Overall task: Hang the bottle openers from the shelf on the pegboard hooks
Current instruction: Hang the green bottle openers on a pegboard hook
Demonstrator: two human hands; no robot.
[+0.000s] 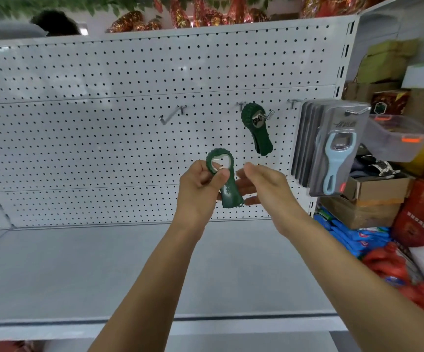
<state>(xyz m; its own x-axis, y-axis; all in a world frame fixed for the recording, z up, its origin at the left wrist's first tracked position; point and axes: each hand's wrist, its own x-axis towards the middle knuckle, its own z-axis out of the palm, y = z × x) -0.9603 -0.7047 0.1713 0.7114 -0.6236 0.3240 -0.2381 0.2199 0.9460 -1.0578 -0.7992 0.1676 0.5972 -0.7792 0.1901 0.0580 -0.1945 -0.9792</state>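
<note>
Hanging is the step in hand: a green opener (225, 181) is held upright before the pegboard (104, 135), pinched near its ring end by the thumb and curled fingers (220, 177) of the left hand (198, 191). The right hand (261, 186) is kept just beside it, loosely open, with fingertips behind the handle; whether they touch it cannot be told. One green opener (256, 128) is already hung on the middle hook (268, 115), and packaged blue openers (333, 153) are carried by the right hook (355, 110). The left hook (171, 116) is bare. Next, the ring opening would probably need to be lifted, lined up with a hook tip and slid on. A clear bin (396, 138) is seen at the right; its contents cannot be made out.
</note>
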